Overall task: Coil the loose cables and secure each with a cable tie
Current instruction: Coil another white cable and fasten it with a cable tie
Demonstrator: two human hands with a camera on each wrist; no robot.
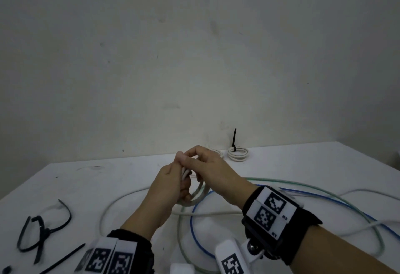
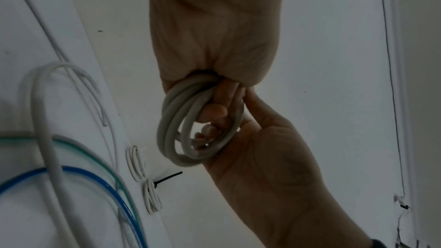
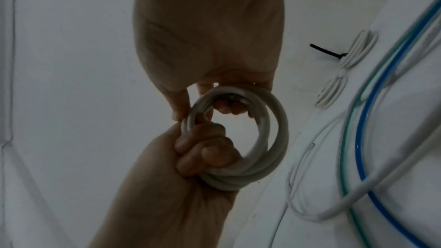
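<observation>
A small coil of white cable [image 1: 197, 193] hangs between both hands above the table's middle. My left hand [image 1: 173, 183] grips one side of the coil [image 3: 269, 139] with its fingers [image 3: 205, 150] curled round the turns. My right hand [image 1: 206, 164] holds the opposite side, fingers [image 3: 229, 107] hooked through the loop and thumb pinching near the left fingertips. In the left wrist view the coil [image 2: 171, 131] sits under my left palm [image 2: 214, 44], with the right hand [image 2: 262, 148] reaching in from below. No cable tie shows on this coil.
A tied white coil [image 1: 237, 154] with a black tie [image 1: 234, 138] standing up lies at the table's back by the wall. Loose green [image 1: 303, 183], blue [image 1: 194, 226] and white [image 1: 112, 204] cables sprawl under my hands. Black cable ties [image 1: 41, 234] lie front left.
</observation>
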